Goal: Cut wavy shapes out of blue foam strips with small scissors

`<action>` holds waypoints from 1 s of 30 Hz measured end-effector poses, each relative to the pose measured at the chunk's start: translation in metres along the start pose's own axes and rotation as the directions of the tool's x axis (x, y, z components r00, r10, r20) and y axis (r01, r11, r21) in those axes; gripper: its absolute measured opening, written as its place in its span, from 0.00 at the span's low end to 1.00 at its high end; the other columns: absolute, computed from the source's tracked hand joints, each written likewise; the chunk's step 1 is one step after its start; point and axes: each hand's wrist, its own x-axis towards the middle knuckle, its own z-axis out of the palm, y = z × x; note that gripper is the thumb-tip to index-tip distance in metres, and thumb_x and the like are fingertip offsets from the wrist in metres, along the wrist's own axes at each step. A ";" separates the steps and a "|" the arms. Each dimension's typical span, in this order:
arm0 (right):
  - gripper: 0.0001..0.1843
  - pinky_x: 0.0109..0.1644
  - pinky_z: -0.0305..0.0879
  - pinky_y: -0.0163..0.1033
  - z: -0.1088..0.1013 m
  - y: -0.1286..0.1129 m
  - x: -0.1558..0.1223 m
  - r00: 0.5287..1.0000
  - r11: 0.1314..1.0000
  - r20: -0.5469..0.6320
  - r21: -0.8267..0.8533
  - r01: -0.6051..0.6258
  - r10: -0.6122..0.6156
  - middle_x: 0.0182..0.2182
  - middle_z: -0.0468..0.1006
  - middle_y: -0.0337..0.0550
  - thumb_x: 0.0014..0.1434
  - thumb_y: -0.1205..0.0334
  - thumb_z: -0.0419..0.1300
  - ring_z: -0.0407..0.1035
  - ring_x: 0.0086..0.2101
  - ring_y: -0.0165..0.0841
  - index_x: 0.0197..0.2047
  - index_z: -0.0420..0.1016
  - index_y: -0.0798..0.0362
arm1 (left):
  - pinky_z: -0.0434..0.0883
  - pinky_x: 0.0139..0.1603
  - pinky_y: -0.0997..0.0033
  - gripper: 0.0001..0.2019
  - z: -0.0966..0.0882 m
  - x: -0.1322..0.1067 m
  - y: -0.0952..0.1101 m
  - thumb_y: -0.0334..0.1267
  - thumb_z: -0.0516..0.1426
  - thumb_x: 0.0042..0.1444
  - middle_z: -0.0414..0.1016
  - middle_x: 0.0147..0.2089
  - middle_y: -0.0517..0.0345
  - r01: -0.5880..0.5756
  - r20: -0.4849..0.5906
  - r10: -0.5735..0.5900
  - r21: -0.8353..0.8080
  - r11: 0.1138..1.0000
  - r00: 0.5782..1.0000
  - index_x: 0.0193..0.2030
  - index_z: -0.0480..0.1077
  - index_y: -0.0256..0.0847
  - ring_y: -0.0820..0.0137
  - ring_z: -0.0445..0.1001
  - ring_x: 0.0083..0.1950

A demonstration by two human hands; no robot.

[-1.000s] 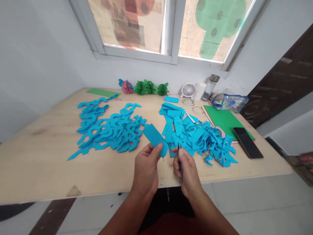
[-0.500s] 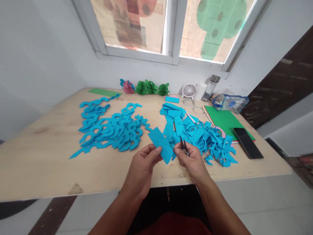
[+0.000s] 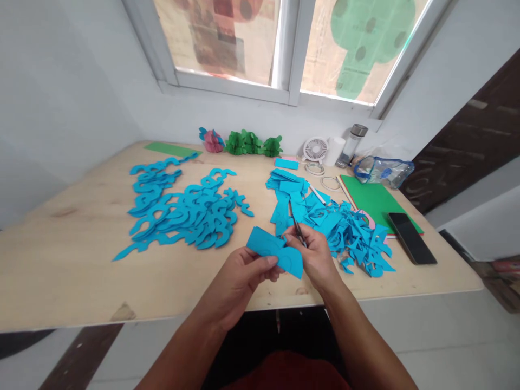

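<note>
Got a flat turquoise card strip (image 3: 273,250) pinched in my L hand (image 3: 235,286), thumb on top, with most of the strip sticking out past my fingertips twd the R. My R hand (image 3: 313,258) is closed round small black-bladed scissors (image 3: 298,230), tips up, right by the strip's top edge, can't tell if they touch it tbh. Loose blue card scraps (image 3: 341,234) sit just past my R hand on the pale plywood table (image 3: 77,254), curvy blue cutouts (image 3: 182,214) off to the L.
</note>
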 end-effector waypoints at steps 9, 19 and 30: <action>0.16 0.22 0.46 0.32 0.004 0.019 -0.025 0.991 0.984 -0.109 0.168 -0.063 0.082 0.18 0.58 0.30 0.58 0.50 0.58 0.49 0.19 0.26 0.45 0.69 0.51 | 0.67 0.31 0.73 0.04 -0.005 0.005 -0.003 0.35 0.64 0.46 0.74 0.23 0.58 -0.083 -0.108 0.081 -0.018 0.996 0.991 0.24 0.75 0.38 0.73 0.67 0.26; 0.19 0.19 0.38 0.32 -0.015 0.022 -0.048 0.982 0.945 0.186 0.318 -0.077 0.018 0.17 0.60 0.33 0.60 0.46 0.54 0.45 0.17 0.25 0.39 0.70 0.55 | 0.68 0.32 0.73 0.04 -0.018 0.005 -0.001 0.35 0.65 0.46 0.74 0.24 0.59 -0.013 -0.040 0.011 -0.057 0.998 0.999 0.27 0.75 0.38 0.73 0.69 0.27; 0.16 0.21 0.45 0.33 -0.015 0.027 -0.046 0.942 0.949 0.327 0.263 -0.172 0.080 0.21 0.64 0.36 0.62 0.50 0.54 0.52 0.20 0.26 0.34 0.71 0.55 | 0.65 0.30 0.75 0.07 -0.013 0.004 -0.002 0.37 0.64 0.47 0.71 0.21 0.60 0.028 0.131 -0.036 0.062 0.998 0.991 0.23 0.75 0.37 0.75 0.66 0.25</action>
